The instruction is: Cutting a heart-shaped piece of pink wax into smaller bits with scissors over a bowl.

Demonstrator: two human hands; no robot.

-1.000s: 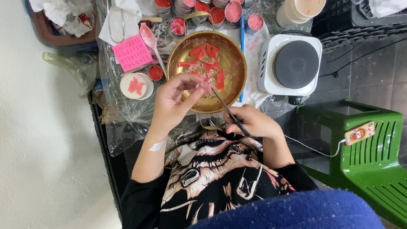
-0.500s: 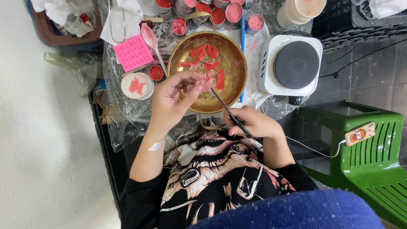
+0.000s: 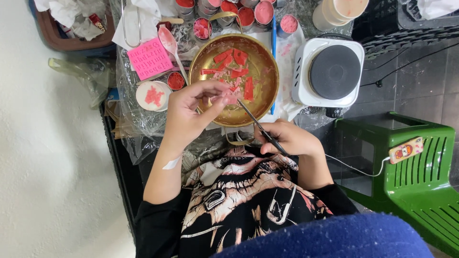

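My left hand pinches a small pink wax piece over the near side of a brass bowl. The bowl holds several red and pink wax chunks. My right hand grips a thin dark blade tool whose tip reaches up to the pink piece at the bowl's near rim. Both hands work close together above the bowl's front edge.
A white electric hot plate stands right of the bowl. Small tins of red and pink wax line the back. A pink letter mould, a pink spoon and a white lid with wax bits lie left. A green plastic stool is at right.
My left hand has shifted slightly with the pink piece over the bowl; the blade tip stays against it. Little else differs.
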